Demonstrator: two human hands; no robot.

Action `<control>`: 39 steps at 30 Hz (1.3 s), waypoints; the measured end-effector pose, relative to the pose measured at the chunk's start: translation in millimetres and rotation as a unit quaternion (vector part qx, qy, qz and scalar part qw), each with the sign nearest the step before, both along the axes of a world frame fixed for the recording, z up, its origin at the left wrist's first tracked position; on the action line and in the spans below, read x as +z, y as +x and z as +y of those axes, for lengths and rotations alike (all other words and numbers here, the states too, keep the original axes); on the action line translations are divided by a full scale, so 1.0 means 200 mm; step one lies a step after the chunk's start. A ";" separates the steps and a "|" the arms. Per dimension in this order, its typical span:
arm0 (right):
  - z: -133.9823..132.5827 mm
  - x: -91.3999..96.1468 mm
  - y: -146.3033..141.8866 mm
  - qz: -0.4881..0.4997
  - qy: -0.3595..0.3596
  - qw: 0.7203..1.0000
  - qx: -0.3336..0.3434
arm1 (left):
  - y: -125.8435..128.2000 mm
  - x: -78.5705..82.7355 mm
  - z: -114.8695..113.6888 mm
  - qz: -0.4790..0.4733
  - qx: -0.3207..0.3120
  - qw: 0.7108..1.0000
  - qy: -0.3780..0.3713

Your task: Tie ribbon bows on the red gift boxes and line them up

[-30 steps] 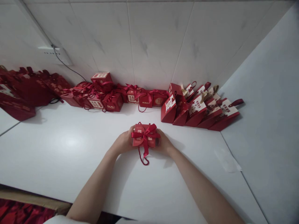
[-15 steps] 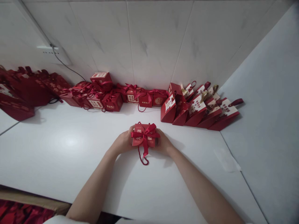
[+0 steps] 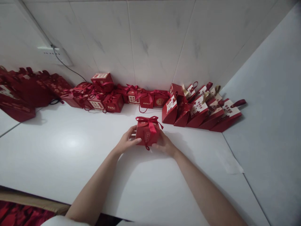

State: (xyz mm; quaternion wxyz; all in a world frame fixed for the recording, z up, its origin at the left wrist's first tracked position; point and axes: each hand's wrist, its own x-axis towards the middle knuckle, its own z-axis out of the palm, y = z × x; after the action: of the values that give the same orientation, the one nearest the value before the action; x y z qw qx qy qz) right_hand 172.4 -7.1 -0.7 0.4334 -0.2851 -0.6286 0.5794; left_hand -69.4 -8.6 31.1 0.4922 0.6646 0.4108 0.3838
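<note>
A red gift box (image 3: 146,133) with a ribbon bow on its top is between my hands at the middle of the white table. My left hand (image 3: 129,139) grips its left side, the thumb lying on the front face. On the right side my right hand (image 3: 164,144) holds it, with the thumb low near the front corner and the other fingers partly hidden. A dark red cord loop (image 3: 147,147) hangs at the front bottom of the box. Printed lettering shows on the front face.
Behind stands a row of similar red boxes (image 3: 113,103) along the tiled wall. Triangular red boxes (image 3: 197,111) with strap handles are at right, red bags (image 3: 28,91) at left. A power strip (image 3: 54,56) with a cable is on the wall. A cardboard carton (image 3: 47,204) holds red items at lower left.
The box has tipped from its bow-covered top facing me to standing more upright, its front face now showing. My left thumb has come onto the front face.
</note>
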 end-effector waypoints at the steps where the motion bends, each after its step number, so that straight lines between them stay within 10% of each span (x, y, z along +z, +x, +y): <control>1: 0.01 -0.02 0.00 -0.003 0.008 1.000 -0.010 | 0.00 -0.01 0.00 -0.012 -0.001 1.000 -0.010; 9: 0.04 -0.07 0.01 -0.027 -0.004 1.000 -0.008 | 0.00 0.04 0.01 -0.041 -0.087 0.993 -0.068; 15: 0.04 -0.05 0.02 -0.017 0.023 0.999 -0.025 | -0.04 -0.02 0.02 0.001 -0.039 0.999 -0.018; 22: 0.09 -0.12 0.03 -0.004 0.009 0.983 -0.185 | -0.06 -0.01 0.04 0.067 0.224 0.968 0.095; 30: 0.05 -0.06 0.02 0.030 -0.091 0.993 -0.062 | -0.13 0.08 0.01 0.060 -0.012 0.997 -0.045; 39: 0.05 -0.08 0.01 -0.072 -0.024 0.993 -0.089 | -0.16 0.01 0.03 0.190 0.014 0.981 -0.043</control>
State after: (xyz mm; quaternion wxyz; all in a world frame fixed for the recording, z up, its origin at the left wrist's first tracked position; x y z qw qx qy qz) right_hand 174.9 2.1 -15.9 0.4300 -0.3908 -0.6161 0.5317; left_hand -101.0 -1.9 33.6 0.4274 0.6977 0.5226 0.2394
